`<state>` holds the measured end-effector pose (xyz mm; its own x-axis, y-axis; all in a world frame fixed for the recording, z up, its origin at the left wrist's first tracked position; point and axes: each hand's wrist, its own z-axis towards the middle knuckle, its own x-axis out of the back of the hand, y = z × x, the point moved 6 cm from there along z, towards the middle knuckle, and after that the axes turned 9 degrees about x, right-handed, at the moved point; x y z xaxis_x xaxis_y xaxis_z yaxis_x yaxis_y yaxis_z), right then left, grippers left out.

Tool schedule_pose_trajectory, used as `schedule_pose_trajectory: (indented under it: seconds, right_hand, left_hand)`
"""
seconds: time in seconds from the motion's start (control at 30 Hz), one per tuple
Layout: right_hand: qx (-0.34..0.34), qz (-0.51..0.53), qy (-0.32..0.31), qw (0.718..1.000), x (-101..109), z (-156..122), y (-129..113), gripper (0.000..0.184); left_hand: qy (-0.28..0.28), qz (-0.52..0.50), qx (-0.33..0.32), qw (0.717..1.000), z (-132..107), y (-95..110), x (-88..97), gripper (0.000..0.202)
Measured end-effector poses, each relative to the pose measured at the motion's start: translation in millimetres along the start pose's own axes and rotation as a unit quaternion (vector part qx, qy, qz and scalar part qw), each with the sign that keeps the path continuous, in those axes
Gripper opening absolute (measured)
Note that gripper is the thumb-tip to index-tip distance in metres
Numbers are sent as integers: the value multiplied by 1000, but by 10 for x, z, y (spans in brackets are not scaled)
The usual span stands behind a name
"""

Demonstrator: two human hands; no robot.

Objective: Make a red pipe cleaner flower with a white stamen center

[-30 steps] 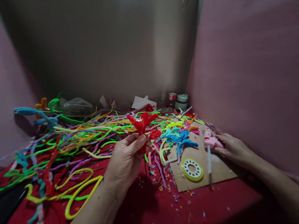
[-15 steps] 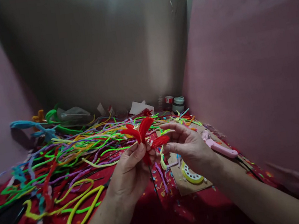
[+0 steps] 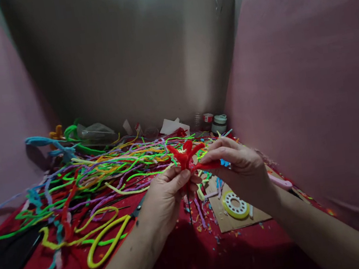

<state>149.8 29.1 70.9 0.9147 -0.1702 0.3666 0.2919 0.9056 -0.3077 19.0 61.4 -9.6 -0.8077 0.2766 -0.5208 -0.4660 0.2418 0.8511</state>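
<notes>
My left hand [image 3: 163,199] pinches the base of a red pipe-cleaner flower [image 3: 183,157] between thumb and fingers. Several fuzzy petals spread upward from it around a pale centre, and a thin dark stem hangs below the grip. On the flower's right side, my right hand [image 3: 245,163] has its thumb and fingers closed on one red petal [image 3: 206,165] that sticks out sideways. The petal's far end is hidden by those fingers. Yellow-handled scissors [image 3: 106,247] lie to the left of my left forearm.
Many coloured pipe cleaners [image 3: 126,162] are heaped on the red cloth [image 3: 171,265]. A yellow tape roll [image 3: 235,204] rests on cardboard [image 3: 223,224], with a pink-handled tool [image 3: 280,181] farther right. A lidded jar [image 3: 220,123] stands by the back wall.
The flower has turned in my left hand, so its petals and pale centre face differently. My right fingers have closed farther along the sideways petal. The view has shifted slightly left.
</notes>
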Motion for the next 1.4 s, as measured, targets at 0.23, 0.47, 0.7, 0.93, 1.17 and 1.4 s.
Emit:
schedule_pose_trajectory:
  seconds: [0.23,0.47,0.7,0.93,1.17,1.4]
  right_hand:
    - [75,-140,3,987,14,54,-78,13]
    - [141,-133,-50,980,-28,88,-104,16]
    - [99,-93,-9,991,-29,63,-1,14]
    - [61,-55,7,997,-45,44,89,12]
    - [53,-52,39,996,-76,9,128,13]
    - [12,-32,98,995,-130,-62,153,15]
  left_hand:
    - [-1,37,-11,999,-7,27,2,13]
    - [-8,28,5,1000,-2,19,-27,14]
    - [1,10,-2,1000,4,-9,-7,12]
    - [3,27,0,1000,10,-6,-29,12]
    - [-5,20,10,1000,4,-26,-38,13]
    - [-1,21,-1,1000,-9,-4,-40,14]
